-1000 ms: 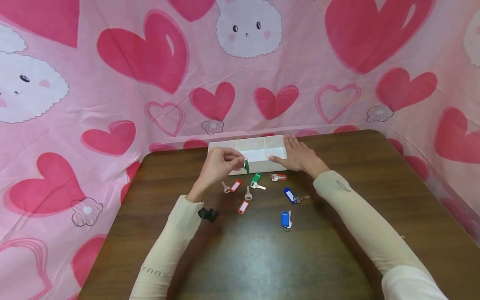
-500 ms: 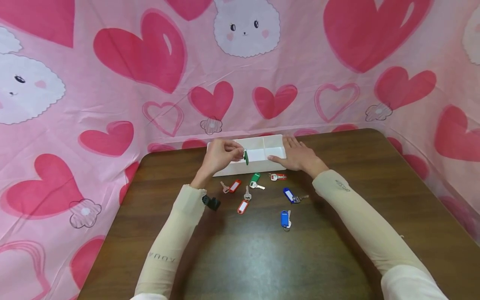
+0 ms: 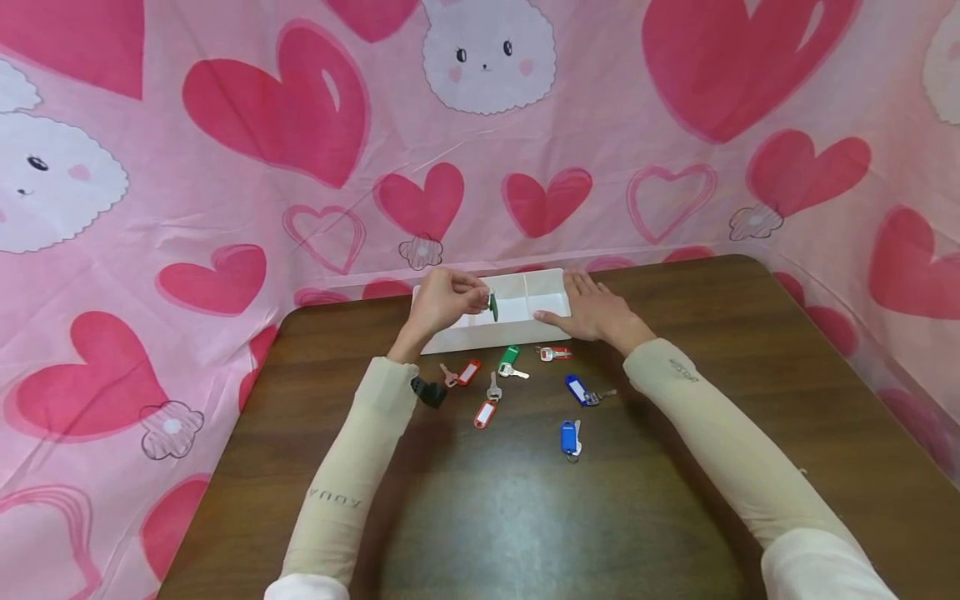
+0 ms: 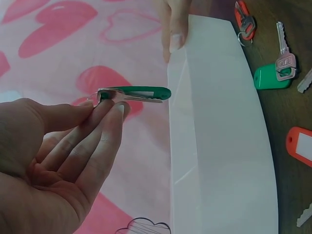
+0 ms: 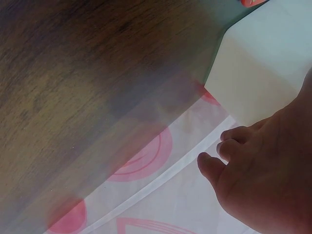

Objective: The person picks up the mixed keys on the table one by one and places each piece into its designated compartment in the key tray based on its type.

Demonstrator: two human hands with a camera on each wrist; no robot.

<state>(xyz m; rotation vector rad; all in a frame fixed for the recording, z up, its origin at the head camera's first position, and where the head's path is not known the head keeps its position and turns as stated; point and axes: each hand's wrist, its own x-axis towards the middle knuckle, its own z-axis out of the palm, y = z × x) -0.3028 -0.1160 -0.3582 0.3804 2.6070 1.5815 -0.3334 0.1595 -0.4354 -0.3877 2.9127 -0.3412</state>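
My left hand (image 3: 444,300) pinches a key with a green tag (image 4: 156,91) between thumb and fingertips. In the head view this tag hangs over the white divided box (image 3: 495,335), around its middle compartment. The left wrist view shows the key blade (image 4: 146,100) lying alongside the tag, apart from the box wall (image 4: 224,122). At the right end of the box rests my right hand (image 3: 596,312), its fingers extended and its thumb over the rim. The right wrist view has that hand (image 5: 268,175) against the box end (image 5: 248,83).
Several tagged keys lie on the wooden table (image 3: 480,517) before the box: a green tag (image 3: 509,357), red tags such as one at the front (image 3: 485,413), and two blue tags, one farther back (image 3: 577,389) and one nearer (image 3: 569,437). A heart-patterned cloth (image 3: 555,204) hangs behind.
My left hand has moved up and away from me with the green-tagged key, from the box's front wall to above its inside. The right hand has stayed at the box's right end.
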